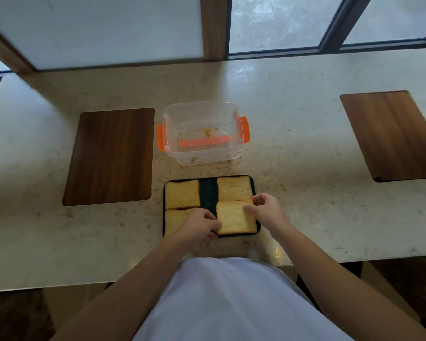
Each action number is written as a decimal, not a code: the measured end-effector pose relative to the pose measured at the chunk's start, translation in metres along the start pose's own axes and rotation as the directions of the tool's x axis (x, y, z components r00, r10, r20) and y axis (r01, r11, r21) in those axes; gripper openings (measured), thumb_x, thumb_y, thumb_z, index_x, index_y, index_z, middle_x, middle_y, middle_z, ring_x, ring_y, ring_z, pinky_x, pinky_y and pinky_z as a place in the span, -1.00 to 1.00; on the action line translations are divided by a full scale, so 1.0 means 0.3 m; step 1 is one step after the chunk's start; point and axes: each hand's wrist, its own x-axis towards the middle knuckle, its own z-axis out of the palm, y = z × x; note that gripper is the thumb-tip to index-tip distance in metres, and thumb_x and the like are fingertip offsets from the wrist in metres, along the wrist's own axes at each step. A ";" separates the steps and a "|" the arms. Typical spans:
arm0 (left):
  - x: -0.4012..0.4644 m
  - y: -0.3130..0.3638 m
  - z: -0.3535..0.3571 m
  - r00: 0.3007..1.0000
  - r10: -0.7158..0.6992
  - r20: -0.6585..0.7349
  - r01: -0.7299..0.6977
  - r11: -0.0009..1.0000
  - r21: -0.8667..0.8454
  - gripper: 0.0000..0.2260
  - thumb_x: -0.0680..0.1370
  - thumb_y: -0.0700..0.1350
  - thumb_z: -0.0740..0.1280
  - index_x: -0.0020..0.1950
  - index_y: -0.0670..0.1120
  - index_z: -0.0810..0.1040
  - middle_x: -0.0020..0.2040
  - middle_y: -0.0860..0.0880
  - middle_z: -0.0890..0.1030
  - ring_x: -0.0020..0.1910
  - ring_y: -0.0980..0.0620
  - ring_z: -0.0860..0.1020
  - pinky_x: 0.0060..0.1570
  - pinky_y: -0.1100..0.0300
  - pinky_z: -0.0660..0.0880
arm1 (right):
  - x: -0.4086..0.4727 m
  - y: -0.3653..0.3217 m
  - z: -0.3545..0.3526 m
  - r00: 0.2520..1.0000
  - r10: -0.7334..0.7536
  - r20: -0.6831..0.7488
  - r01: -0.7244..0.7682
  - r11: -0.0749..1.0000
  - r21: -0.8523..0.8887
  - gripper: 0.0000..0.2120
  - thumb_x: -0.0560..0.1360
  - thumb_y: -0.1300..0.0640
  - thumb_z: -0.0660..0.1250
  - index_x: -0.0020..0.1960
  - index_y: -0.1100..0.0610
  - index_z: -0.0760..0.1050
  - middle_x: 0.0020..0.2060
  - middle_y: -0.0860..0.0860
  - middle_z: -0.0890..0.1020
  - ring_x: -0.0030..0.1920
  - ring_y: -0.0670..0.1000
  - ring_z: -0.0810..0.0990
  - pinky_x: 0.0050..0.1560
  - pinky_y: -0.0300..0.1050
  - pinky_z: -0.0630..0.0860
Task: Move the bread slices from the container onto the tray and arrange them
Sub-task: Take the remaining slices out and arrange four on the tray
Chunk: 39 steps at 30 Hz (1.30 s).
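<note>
Four bread slices (235, 219) lay on tray (208, 190), container (201, 132) empty at 12 o'clock on surface (305, 148). Left hand (202, 223) and right hand (266, 209) pinched near-right slice's edges, grip closed lightly. Likely light, soft, crumbly; best held by crusts.

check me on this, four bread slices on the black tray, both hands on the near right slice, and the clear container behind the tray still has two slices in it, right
Not quite. In the head view the clear container holds no slices, only crumbs on its floor. The rest stands: four bread slices lie on the black tray, and the left hand and right hand are both on the near right slice.
</note>
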 end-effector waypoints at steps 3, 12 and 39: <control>0.001 0.008 0.002 1.000 -0.010 0.015 0.010 1.000 0.029 -0.90 0.52 -0.08 0.44 0.00 -0.04 0.59 -0.12 -0.04 0.70 -0.26 0.11 0.69 -0.19 0.16 0.65 | 0.012 0.002 0.003 1.000 -0.002 -0.009 0.001 0.999 -0.044 -0.77 0.48 0.10 0.50 0.09 0.07 0.55 -0.03 -0.03 0.65 -0.01 -0.02 0.62 0.08 0.05 0.61; 0.008 0.033 0.017 0.999 -0.031 0.025 0.029 0.995 0.095 -0.85 0.56 -0.11 0.39 0.11 -0.09 0.58 -0.07 -0.06 0.68 -0.15 0.03 0.67 -0.17 0.17 0.62 | 0.032 0.011 -0.001 0.999 -0.034 -0.028 0.028 0.981 -0.194 -0.82 0.50 0.11 0.47 0.07 0.04 0.55 -0.07 -0.06 0.63 -0.03 -0.04 0.61 -0.09 -0.11 0.54; 0.082 0.052 0.078 0.748 0.643 0.165 -0.420 0.265 0.868 -0.38 0.58 0.05 0.32 0.56 -0.09 0.17 0.58 -0.14 0.19 0.55 -0.11 0.10 0.48 -0.08 0.14 | -0.009 0.057 0.040 0.840 -0.472 0.268 0.468 0.379 -0.799 -0.31 0.46 0.04 0.48 0.52 0.02 0.29 0.52 0.10 0.33 0.50 0.14 0.24 0.35 0.11 0.37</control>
